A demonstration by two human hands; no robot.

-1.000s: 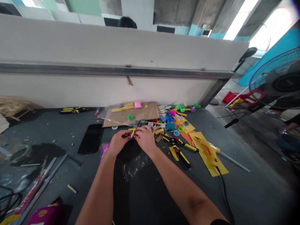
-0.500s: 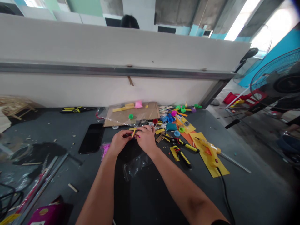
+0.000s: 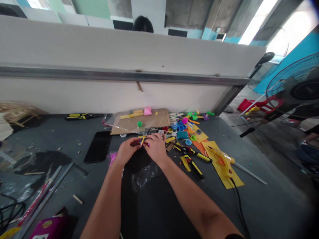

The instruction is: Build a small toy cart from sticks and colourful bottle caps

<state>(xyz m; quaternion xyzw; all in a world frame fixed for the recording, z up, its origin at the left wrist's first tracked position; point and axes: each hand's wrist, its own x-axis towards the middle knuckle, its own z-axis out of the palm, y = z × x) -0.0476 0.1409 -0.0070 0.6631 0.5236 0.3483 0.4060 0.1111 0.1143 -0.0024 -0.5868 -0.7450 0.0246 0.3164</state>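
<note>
My left hand (image 3: 127, 152) is closed, its thumb and fingertips pinching a small narrow yellow strip (image 3: 142, 141). From the other side, my right hand (image 3: 156, 148) has its fingers curled in at the same piece. By the right fingertips shows a tiny pink bit (image 3: 149, 145); the fingers partly hide it and I cannot make out its kind. Under the wrists lies a clear plastic bag (image 3: 144, 177). Beside my left wrist is a bag of purple-pink clay (image 3: 112, 158). Another flat yellow piece (image 3: 142, 136) lies just beyond the fingers.
A black phone (image 3: 97, 147) lies left of my hands. Cardboard (image 3: 139, 120) with a green cap (image 3: 139, 123) lies behind. To the right are pliers (image 3: 194, 167), a yellow glue gun (image 3: 221, 159) with its cord and several small pots. Metal rods (image 3: 47, 196) lie at the left.
Both hands stay at nearly the same spot, and the yellow strip between them has tilted slightly. Beyond the partition a person's head has shifted a little to the right.
</note>
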